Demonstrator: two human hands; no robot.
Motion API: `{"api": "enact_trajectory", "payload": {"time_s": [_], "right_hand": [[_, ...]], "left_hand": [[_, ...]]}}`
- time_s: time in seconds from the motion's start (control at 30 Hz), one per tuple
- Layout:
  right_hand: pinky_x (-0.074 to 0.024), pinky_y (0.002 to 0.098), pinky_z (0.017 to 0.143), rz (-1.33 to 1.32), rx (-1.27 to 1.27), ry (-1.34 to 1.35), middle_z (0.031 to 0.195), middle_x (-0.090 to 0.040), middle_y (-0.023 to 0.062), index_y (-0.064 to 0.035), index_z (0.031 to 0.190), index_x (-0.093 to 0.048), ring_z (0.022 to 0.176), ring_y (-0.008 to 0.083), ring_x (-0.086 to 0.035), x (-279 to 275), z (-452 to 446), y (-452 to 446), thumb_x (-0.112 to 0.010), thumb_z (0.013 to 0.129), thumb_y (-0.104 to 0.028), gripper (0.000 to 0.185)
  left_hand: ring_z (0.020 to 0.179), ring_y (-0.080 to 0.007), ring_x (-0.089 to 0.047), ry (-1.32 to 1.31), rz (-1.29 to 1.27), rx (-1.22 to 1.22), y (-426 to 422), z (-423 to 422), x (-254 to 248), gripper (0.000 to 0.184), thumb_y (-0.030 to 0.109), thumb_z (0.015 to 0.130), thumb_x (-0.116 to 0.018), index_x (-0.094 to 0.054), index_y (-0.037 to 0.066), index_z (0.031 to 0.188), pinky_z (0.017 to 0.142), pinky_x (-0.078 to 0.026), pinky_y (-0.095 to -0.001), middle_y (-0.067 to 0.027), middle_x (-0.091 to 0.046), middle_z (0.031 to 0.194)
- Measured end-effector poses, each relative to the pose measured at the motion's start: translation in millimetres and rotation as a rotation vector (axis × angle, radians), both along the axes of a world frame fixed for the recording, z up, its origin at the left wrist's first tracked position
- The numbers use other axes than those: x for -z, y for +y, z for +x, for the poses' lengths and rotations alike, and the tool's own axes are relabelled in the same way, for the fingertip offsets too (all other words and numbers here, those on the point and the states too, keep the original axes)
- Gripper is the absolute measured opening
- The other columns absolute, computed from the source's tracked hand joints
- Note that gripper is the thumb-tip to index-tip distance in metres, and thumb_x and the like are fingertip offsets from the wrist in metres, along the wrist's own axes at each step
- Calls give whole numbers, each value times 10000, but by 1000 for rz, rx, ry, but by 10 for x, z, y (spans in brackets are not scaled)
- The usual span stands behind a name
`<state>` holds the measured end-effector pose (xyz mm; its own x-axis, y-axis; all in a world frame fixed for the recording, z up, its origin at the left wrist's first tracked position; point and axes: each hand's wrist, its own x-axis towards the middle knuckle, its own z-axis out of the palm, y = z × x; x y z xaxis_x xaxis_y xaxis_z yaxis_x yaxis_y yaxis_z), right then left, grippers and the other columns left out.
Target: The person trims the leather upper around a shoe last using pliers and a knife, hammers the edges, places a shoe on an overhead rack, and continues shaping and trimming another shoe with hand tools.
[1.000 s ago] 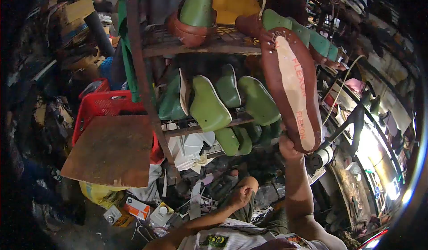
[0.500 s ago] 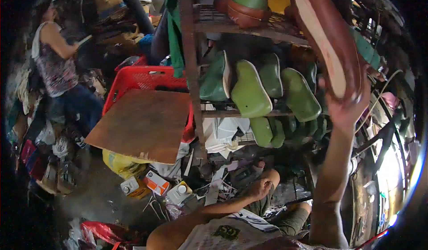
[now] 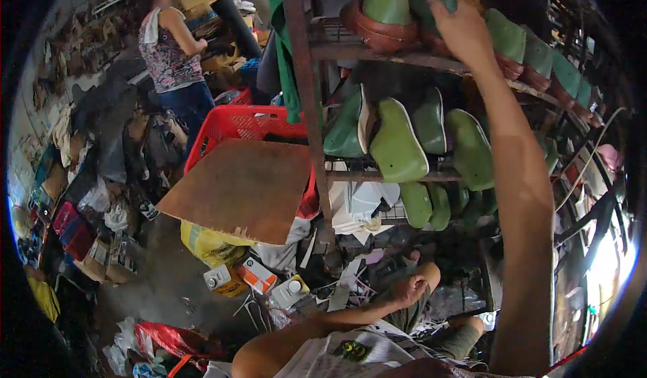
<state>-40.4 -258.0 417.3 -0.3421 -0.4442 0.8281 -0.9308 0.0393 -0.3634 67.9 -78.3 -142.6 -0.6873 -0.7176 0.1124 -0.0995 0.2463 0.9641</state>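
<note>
My right hand (image 3: 459, 24) reaches up to the top shelf, its fingers closed over the upper end of a green shoe last (image 3: 426, 4) that has brown leather around its lower part. Just left of it stands another green shoe last (image 3: 386, 2) with a brown leather upper (image 3: 382, 33). Low in the view, my left hand (image 3: 410, 290) rests at my bent knee (image 3: 429, 273) with its fingers curled in, and nothing shows in it. Green lasts (image 3: 399, 142) with pale edges lean on the shelf below.
A brown board (image 3: 239, 189) lies across a red crate (image 3: 253, 116) left of the rack (image 3: 306, 108). Cans (image 3: 288, 290), a small orange-and-white box (image 3: 257, 275) and scraps litter the floor. Another person (image 3: 172, 54) stands at the back left.
My right hand has moved up and left, taking the brown leather shoe with its pale sole from in front of me to the top shelf. The view has shifted; my left hand stays at the knee.
</note>
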Motion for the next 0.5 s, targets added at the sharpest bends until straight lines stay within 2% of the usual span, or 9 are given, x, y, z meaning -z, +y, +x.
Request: {"api": "enact_trajectory", "payload": {"time_s": [0.07,0.13,0.17,0.23,0.27,0.33,0.4,0.47,0.5], "right_hand": [[-425,435,927,43,53,-49,1133,-588,280,18,1132,-578,1076,426,-551,79,90,54,-526,843,-529,621],[-462,474,882,-434,126,324,1071,-609,279,20,1115,-572,997,436,-586,189,139,88,-575,830,-499,591],[-462,474,882,-435,134,325,1071,-609,279,20,1115,-572,997,436,-586,191,135,142,-575,830,-499,591],[-442,428,911,-629,-163,556,1202,-534,251,5,1199,-531,1100,384,-540,105,207,309,-569,872,-374,502],[-442,428,911,-629,-156,553,1202,-534,251,5,1199,-531,1100,384,-540,40,348,380,-569,872,-374,502],[-487,280,800,-477,-290,359,1024,-607,150,16,1104,-561,896,220,-605,-64,667,446,-579,872,-97,259],[-466,422,908,137,-323,-4,1188,-566,255,25,1146,-554,1087,395,-557,-260,598,239,-683,758,-451,628],[-468,398,918,-83,-515,-122,1170,-576,262,59,1121,-570,1080,397,-567,-136,639,-156,-685,718,-497,696],[-462,393,930,-22,-400,-121,1170,-575,267,63,1117,-574,1087,389,-568,-128,661,-312,-681,718,-468,673]], "left_hand": [[738,-327,-651,3,-26,-7,0,20,-25,306,356,875,-576,-650,71,958,641,-503,-405,-168,-666,803],[737,-325,-652,3,-54,-12,-5,72,-125,305,354,873,-579,-650,68,951,640,-503,-401,-166,-667,800],[738,-319,-651,-11,-13,0,7,87,-176,298,345,876,-581,-642,65,962,641,-502,-396,-160,-666,804],[740,-314,-651,-27,24,15,-10,74,-156,293,335,880,-584,-635,63,972,643,-501,-391,-154,-665,808],[756,-305,-649,31,5,24,-14,61,-84,291,319,887,-584,-622,49,986,654,-499,-384,-152,-662,820],[772,-296,-647,79,-13,42,4,74,-38,289,303,894,-584,-610,35,1001,665,-496,-376,-150,-659,833],[793,-276,-637,51,-8,70,-3,59,-22,293,278,908,-578,-589,5,1012,688,-494,-363,-156,-646,846],[736,-226,-625,93,-6,52,9,46,-29,300,284,906,-582,-602,4,1010,658,-485,-336,-119,-637,793],[680,-177,-613,142,2,16,13,40,-81,307,291,905,-586,-616,4,1009,628,-477,-309,-82,-628,741]]}}
